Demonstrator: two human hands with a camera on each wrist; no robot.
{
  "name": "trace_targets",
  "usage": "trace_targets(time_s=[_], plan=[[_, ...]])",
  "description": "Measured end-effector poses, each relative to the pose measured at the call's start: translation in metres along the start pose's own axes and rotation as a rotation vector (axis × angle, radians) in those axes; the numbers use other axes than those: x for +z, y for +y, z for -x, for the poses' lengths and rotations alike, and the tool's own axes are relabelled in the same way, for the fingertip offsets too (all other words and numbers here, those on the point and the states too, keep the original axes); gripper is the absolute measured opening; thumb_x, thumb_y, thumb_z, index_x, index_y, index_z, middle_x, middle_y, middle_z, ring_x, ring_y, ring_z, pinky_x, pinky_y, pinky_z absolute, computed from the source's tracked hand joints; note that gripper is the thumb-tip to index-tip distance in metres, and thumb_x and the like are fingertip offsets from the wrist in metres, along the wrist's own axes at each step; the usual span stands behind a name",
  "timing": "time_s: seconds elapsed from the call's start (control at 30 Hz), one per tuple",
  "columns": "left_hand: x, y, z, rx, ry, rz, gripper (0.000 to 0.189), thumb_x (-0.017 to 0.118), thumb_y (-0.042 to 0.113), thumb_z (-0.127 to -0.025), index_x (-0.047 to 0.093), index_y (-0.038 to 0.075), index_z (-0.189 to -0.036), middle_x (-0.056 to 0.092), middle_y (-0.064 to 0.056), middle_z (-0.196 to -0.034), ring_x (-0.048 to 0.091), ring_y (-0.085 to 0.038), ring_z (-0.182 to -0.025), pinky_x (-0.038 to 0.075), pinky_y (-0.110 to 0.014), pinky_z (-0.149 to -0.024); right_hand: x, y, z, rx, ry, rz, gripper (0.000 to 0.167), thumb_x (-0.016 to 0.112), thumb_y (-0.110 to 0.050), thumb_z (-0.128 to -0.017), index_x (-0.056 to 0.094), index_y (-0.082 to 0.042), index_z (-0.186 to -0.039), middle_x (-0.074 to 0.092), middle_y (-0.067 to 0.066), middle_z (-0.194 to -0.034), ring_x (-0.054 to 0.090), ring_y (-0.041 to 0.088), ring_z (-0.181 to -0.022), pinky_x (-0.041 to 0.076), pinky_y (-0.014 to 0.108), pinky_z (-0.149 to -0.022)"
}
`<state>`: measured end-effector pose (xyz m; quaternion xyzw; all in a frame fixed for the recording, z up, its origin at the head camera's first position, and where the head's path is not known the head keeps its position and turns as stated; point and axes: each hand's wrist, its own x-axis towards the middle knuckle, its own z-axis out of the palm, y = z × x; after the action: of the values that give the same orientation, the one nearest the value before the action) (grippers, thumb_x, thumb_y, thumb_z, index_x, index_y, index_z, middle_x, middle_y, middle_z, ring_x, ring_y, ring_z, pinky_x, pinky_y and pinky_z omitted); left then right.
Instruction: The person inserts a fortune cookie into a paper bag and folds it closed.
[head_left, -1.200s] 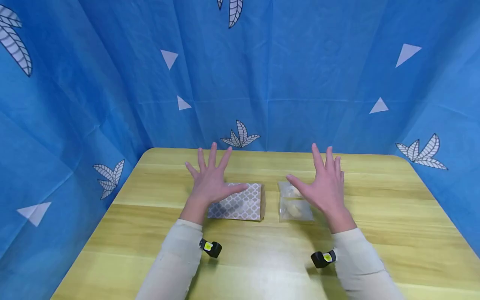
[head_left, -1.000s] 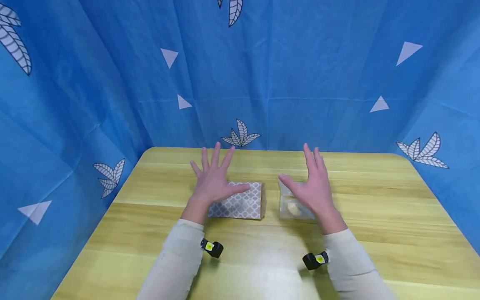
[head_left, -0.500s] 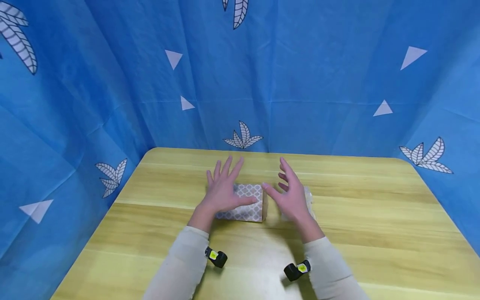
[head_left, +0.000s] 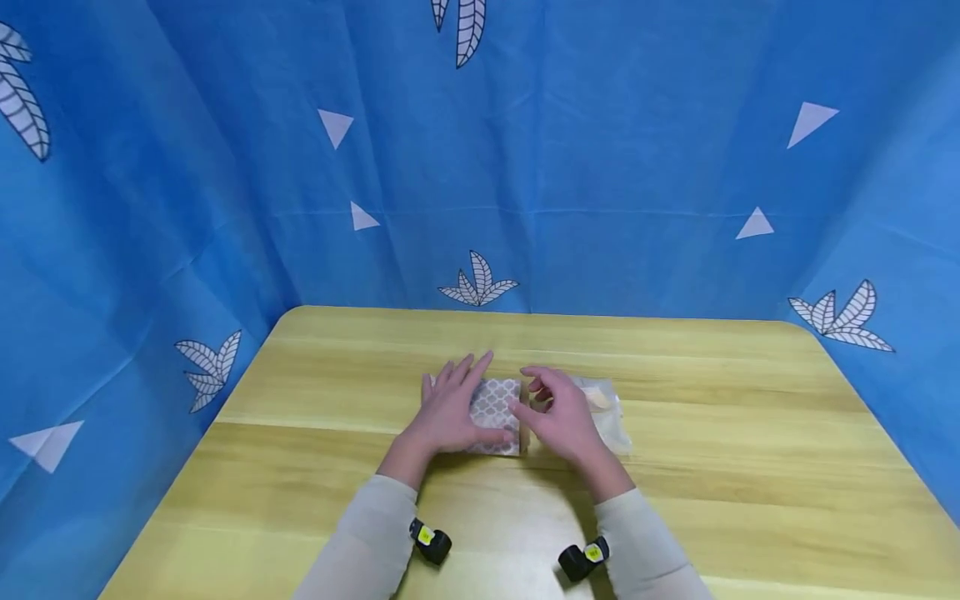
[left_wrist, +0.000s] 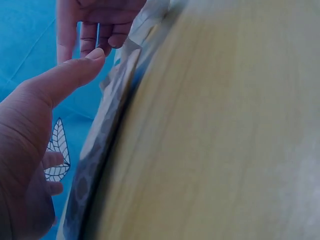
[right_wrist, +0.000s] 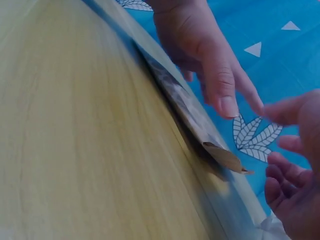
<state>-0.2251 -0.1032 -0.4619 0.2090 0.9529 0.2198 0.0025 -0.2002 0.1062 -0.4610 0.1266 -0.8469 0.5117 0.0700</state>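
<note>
We are looking at a smooth, wood-grained table [head_left: 735, 467] where a flat, rectangular, lattice-printed paper bag [head_left: 495, 403] is lying, its long axis running left to right and brown end [head_left: 524, 437] pointing right. The left hand [head_left: 448, 421] is hovering over it, fingers spread, grasping nothing; the right hand [head_left: 565, 416] is curving loosely near that end, also empty, beside a translucent plastic packet [head_left: 612, 423].

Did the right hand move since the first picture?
Yes. In the head view, against the lower middle leaf print on the curtain, the right hand has moved left, toward the patterned bag.
</note>
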Motion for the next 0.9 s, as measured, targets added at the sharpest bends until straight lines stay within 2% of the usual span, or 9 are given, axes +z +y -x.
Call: trace_targets(time_s=[0.2, 0.47, 0.67, 0.9], plan=[[0.0043, -0.0032, 0.0027, -0.009, -0.035, 0.084, 0.128, 0.076, 0.079, -0.061, 0.011, 0.033, -0.162, 0.021, -0.009, -0.163, 0.015, -0.046, -0.145, 0.0, -0.07, -0.11, 0.0015, 0.0032, 0.0001, -0.049, -0.056, 0.11, 0.039, 0.08, -0.001, -0.08, 0.069, 0.002, -0.117, 0.061, 0.007, -0.095, 0.058, 0.022, -0.086, 0.052, 0.04, -0.079], [0.0081, -0.0036, -0.0009, 0.002, -0.061, 0.107, 0.133, 0.078, 0.08, -0.056, 0.008, 0.038, -0.161, 0.023, 0.001, -0.163, 0.018, -0.039, -0.146, -0.004, -0.067, -0.11, -0.0014, 0.0051, 0.0015, -0.006, -0.07, 0.263, 0.037, 0.083, 0.001, -0.075, 0.072, -0.002, -0.111, 0.058, 0.003, -0.084, 0.052, 0.019, -0.078, 0.049, 0.037, -0.071], [0.0069, -0.0038, 0.0, 0.001, -0.1, 0.124, 0.138, 0.084, 0.075, -0.051, 0.009, 0.037, -0.161, 0.026, 0.001, -0.162, 0.015, -0.038, -0.147, -0.008, -0.066, -0.11, -0.0021, 0.008, 0.0028, 0.05, -0.103, 0.299, 0.032, 0.084, -0.004, -0.076, 0.073, -0.005, -0.105, 0.055, 0.002, -0.082, 0.051, 0.019, -0.077, 0.047, 0.037, -0.071], [0.0048, -0.0034, 0.0013, -0.006, -0.146, 0.131, 0.142, 0.092, 0.064, -0.049, 0.007, 0.042, -0.16, 0.025, 0.0, -0.162, 0.009, -0.039, -0.148, -0.012, -0.064, -0.11, 0.0003, 0.0094, 0.0033, 0.047, -0.11, 0.313, 0.023, 0.08, -0.007, -0.08, 0.074, -0.005, -0.102, 0.057, 0.001, -0.083, 0.052, 0.019, -0.08, 0.048, 0.039, -0.076]])
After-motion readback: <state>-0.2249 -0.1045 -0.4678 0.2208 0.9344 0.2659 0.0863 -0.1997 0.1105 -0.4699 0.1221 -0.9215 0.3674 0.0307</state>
